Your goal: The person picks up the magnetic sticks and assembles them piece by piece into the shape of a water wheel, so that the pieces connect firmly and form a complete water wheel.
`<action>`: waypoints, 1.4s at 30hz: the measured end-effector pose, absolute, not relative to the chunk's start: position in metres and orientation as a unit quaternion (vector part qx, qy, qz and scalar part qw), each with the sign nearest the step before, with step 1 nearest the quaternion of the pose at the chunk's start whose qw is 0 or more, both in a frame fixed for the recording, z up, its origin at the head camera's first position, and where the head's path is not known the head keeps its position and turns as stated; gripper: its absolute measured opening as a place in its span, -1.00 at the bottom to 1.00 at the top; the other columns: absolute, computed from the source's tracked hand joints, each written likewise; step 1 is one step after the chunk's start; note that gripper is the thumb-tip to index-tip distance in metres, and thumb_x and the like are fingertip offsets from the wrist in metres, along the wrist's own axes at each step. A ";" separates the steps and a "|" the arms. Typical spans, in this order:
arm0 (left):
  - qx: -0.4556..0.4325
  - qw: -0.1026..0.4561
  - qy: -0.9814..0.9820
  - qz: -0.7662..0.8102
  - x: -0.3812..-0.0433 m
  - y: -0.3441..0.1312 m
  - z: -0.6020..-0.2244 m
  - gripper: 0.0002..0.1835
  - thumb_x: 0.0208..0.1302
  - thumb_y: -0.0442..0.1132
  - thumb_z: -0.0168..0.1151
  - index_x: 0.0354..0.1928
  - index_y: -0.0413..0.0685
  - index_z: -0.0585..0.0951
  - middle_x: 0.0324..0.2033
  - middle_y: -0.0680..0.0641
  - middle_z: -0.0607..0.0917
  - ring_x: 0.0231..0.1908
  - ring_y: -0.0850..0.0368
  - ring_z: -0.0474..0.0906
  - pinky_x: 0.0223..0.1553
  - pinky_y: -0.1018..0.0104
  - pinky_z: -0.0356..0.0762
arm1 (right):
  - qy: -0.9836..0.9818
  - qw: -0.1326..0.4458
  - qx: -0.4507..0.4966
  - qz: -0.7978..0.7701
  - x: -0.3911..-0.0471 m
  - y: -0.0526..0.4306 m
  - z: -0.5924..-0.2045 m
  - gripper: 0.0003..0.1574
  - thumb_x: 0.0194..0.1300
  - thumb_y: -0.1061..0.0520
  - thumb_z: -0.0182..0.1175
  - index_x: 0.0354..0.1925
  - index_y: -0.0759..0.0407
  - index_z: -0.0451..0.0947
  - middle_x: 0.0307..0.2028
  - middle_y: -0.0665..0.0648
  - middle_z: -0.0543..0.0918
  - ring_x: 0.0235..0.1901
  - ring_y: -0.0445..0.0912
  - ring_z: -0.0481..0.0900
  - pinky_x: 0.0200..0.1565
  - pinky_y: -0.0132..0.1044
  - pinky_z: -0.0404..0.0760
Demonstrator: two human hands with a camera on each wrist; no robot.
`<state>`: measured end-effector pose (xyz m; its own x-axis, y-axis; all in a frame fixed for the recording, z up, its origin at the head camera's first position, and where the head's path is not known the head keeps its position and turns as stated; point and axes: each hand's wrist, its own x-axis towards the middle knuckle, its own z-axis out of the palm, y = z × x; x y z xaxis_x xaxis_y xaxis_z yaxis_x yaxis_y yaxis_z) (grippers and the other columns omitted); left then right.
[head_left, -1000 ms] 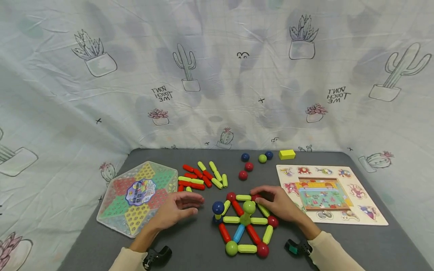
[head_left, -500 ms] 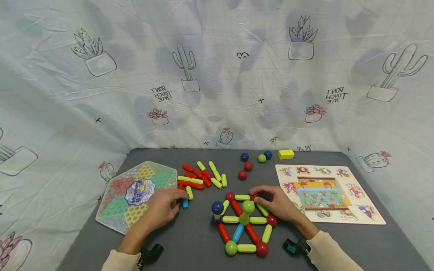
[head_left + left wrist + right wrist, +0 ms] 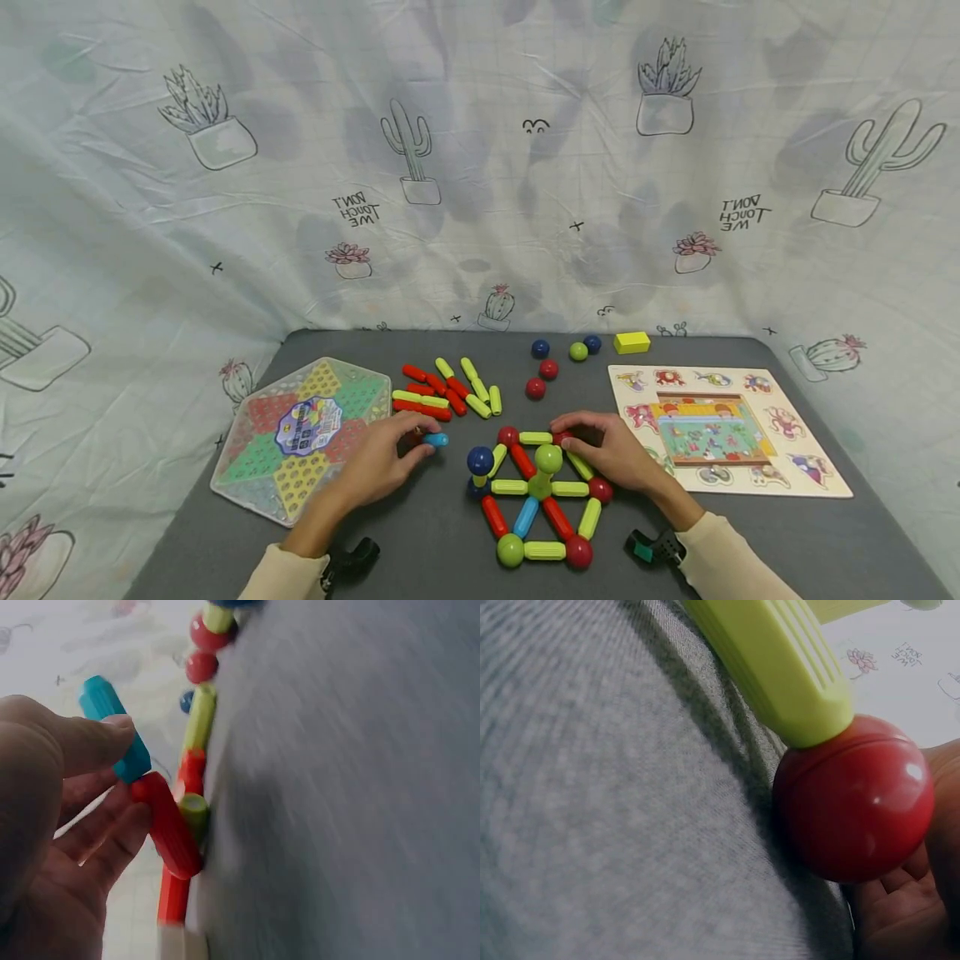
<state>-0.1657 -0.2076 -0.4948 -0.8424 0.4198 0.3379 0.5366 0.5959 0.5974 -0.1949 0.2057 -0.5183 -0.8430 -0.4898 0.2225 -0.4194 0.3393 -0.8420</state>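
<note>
My left hand (image 3: 378, 462) pinches a blue magnetic rod (image 3: 116, 731) between thumb and fingers, just above the table. A red rod (image 3: 166, 825) joins its lower end, beside the fingertips in the left wrist view. My right hand (image 3: 618, 454) grips the red ball (image 3: 561, 437) at the far right corner of a flat frame of rods and balls. At the frame's middle, a lime ball (image 3: 548, 459) stands raised on an upright rod. A blue ball (image 3: 480, 461) is likewise raised at the left corner. In the right wrist view, another red ball (image 3: 855, 799) partly hides the right hand.
Several loose red and lime rods (image 3: 435, 410) lie beyond my left hand. Loose balls (image 3: 548, 369) and a yellow block (image 3: 632, 342) lie at the back. A hexagonal game box (image 3: 258, 417) is at left, a picture puzzle board (image 3: 813, 483) at right.
My left hand reached left to the rods, took hold of the blue rod, and moved back right with the red rod joined to it. The right hand stayed at its ball.
</note>
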 end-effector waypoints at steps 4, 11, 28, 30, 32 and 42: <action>-0.255 0.062 -0.879 -0.397 -0.169 -0.197 -0.495 -0.70 0.41 -0.35 0.51 0.04 0.19 0.71 -0.08 0.18 0.79 -0.18 0.27 0.70 -0.05 0.26 0.74 | 0.815 0.037 -0.281 -0.506 -0.196 0.205 -0.521 -0.72 0.57 0.13 0.37 0.18 0.03 0.78 0.18 0.06 0.81 0.19 -0.19 0.73 0.24 -0.41 0.65; -0.220 0.048 -0.867 -0.445 -0.172 -0.184 -0.497 -0.72 0.45 -0.37 0.47 0.10 0.06 0.70 -0.05 0.06 0.80 -0.12 0.20 0.75 0.01 0.29 0.75 | 0.821 0.037 -0.277 -0.498 -0.196 0.207 -0.521 -0.72 0.57 0.11 0.37 0.18 -0.02 0.78 0.18 0.02 0.81 0.20 -0.19 0.73 0.24 -0.41 0.65; -0.259 -0.119 -0.731 -0.620 -0.204 -0.112 -0.514 -0.63 0.55 -0.33 0.36 0.28 -0.34 0.66 0.06 -0.28 0.79 0.00 0.17 0.75 0.10 0.41 0.70 | 0.812 0.043 -0.284 -0.508 -0.197 0.208 -0.521 -0.71 0.58 0.13 0.36 0.20 0.04 0.77 0.18 0.06 0.81 0.19 -0.17 0.74 0.23 -0.41 0.66; -0.262 -0.121 -0.732 -0.617 -0.204 -0.110 -0.516 -0.62 0.54 -0.32 0.36 0.29 -0.33 0.66 0.05 -0.26 0.80 0.01 0.13 0.76 0.09 0.40 0.70 | 0.812 0.052 -0.283 -0.508 -0.197 0.208 -0.518 -0.70 0.59 0.13 0.35 0.21 0.06 0.77 0.17 0.07 0.81 0.18 -0.17 0.75 0.22 -0.40 0.67; -0.263 -0.120 -0.731 -0.619 -0.204 -0.109 -0.518 -0.62 0.54 -0.33 0.36 0.30 -0.34 0.65 0.06 -0.27 0.80 0.02 0.14 0.76 0.09 0.40 0.70 | 0.811 0.062 -0.280 -0.509 -0.200 0.209 -0.514 -0.69 0.60 0.13 0.33 0.22 0.09 0.76 0.16 0.10 0.82 0.14 -0.16 0.77 0.19 -0.39 0.68; -0.260 -0.111 -0.722 -0.631 -0.205 -0.108 -0.525 -0.63 0.52 -0.36 0.37 0.27 -0.37 0.66 0.03 -0.30 0.81 -0.01 0.22 0.77 0.09 0.39 0.71 | 0.820 0.024 -0.260 -0.509 -0.240 0.193 -0.493 -0.61 0.53 0.16 0.40 0.24 0.24 0.72 0.17 0.26 0.80 0.16 0.15 0.80 0.21 -0.30 0.72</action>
